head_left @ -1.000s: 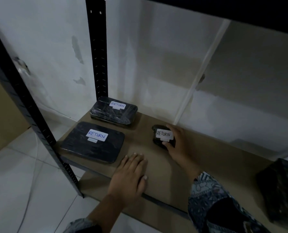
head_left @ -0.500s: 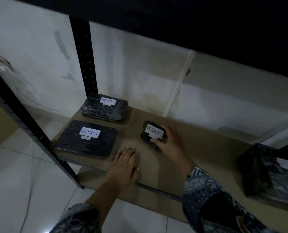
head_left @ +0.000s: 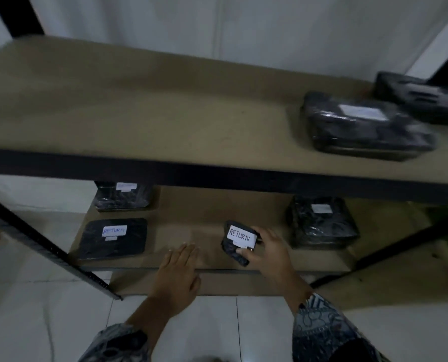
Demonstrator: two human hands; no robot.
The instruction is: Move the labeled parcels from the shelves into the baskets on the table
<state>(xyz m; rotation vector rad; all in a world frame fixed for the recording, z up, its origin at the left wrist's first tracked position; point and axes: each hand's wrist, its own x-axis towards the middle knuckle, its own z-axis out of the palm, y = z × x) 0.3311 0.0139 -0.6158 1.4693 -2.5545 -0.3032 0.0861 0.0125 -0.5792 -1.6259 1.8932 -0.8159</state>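
Right hand (head_left: 267, 248) fingers (head_left: 263, 231) curled round small RETURN parcel (head_left: 230, 250), thumb pinching near end. Parcel tilted, near front edge of lower shelf (head_left: 191, 218). Left hand (head_left: 179, 273) flat on that edge, holding nothing. Risk: slick wrap plus shallow pinch, so parcel may slip to floor (head_left: 217, 322); knuckles may clip upper shelf (head_left: 165, 100) on way out.

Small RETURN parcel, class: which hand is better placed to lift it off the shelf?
Right: the right hand grips the small RETURN parcel, while the left hand rests flat on the lower shelf.
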